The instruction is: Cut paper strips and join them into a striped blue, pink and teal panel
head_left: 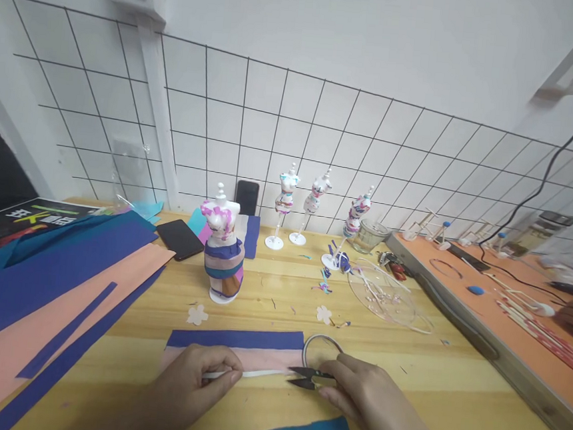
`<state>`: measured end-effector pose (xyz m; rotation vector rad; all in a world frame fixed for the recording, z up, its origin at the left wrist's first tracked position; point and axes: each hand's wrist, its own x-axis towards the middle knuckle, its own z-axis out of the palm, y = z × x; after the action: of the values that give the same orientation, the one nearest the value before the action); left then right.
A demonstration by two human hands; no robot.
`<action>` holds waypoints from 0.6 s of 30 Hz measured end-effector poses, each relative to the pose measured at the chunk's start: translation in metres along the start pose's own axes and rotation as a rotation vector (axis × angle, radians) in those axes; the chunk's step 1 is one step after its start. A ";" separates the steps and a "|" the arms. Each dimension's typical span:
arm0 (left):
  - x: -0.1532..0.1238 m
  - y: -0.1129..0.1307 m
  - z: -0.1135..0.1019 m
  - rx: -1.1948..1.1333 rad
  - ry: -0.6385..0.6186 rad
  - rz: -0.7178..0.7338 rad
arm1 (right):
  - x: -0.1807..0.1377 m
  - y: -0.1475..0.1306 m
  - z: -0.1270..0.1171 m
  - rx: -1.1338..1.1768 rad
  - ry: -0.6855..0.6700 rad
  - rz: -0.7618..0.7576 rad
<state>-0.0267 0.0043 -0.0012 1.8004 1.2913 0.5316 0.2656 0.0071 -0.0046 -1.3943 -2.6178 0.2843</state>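
At the left, the left hand [206, 381] pinches a narrow, flat white strip of thin, flexible material [265, 374] between thumb and forefinger; if that pinch eased or dragged, the strip could slip or go slack, and would then likely fold under a cut instead of parting cleanly. Midway, the strip runs along the near side of a rectangular two-tone cloth panel in navy blue and pale pink [239, 346], which lies on the pale yellow wooden counter [432, 385]; the two are so near each other that a dipping blade could nick the cloth. At the right, the right hand [362, 385] grasps small snips with black, pointed metal blades [313, 372], spread apart by the strip's right end; a twisted wrist could leave a slanted edge.

As for looks, the strip is plain and nearly straight, its left part partly hidden by fingers. The cloth panel has a navy band along the far side and pink nearer, with the left hand covering some of it. The snips are slim and tapered, their handles mostly hidden.
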 end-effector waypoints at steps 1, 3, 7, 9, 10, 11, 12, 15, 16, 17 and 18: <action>0.000 0.000 0.000 -0.001 0.003 0.002 | 0.001 0.000 0.001 0.003 0.003 -0.008; 0.000 0.001 0.000 -0.001 0.012 -0.002 | 0.002 0.000 0.001 0.013 0.019 -0.018; -0.001 0.000 0.001 0.002 0.027 -0.003 | 0.000 0.001 0.003 0.018 0.029 -0.017; -0.002 -0.001 0.000 0.002 0.036 -0.003 | -0.002 0.001 0.003 0.023 0.025 -0.003; -0.002 -0.002 0.000 -0.003 0.041 -0.004 | -0.003 0.001 0.002 0.039 0.023 0.005; -0.001 -0.002 -0.001 -0.009 0.049 -0.008 | -0.005 0.001 0.001 0.063 0.028 0.023; -0.001 -0.002 -0.002 -0.016 0.055 -0.010 | -0.007 0.001 -0.001 0.090 0.042 0.058; -0.001 -0.001 -0.009 -0.005 0.093 -0.009 | -0.015 0.010 -0.005 0.154 0.138 0.259; -0.001 0.000 -0.013 0.019 0.110 -0.007 | -0.019 0.016 -0.006 0.157 0.179 0.346; -0.002 -0.001 -0.017 0.054 0.131 -0.007 | -0.024 0.024 -0.006 0.149 0.209 0.428; -0.002 -0.002 -0.022 0.097 0.155 -0.009 | -0.030 0.034 -0.004 0.130 0.220 0.503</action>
<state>-0.0448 0.0110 0.0099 1.8618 1.4521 0.6235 0.3104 0.0012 -0.0102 -1.8960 -2.0087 0.3305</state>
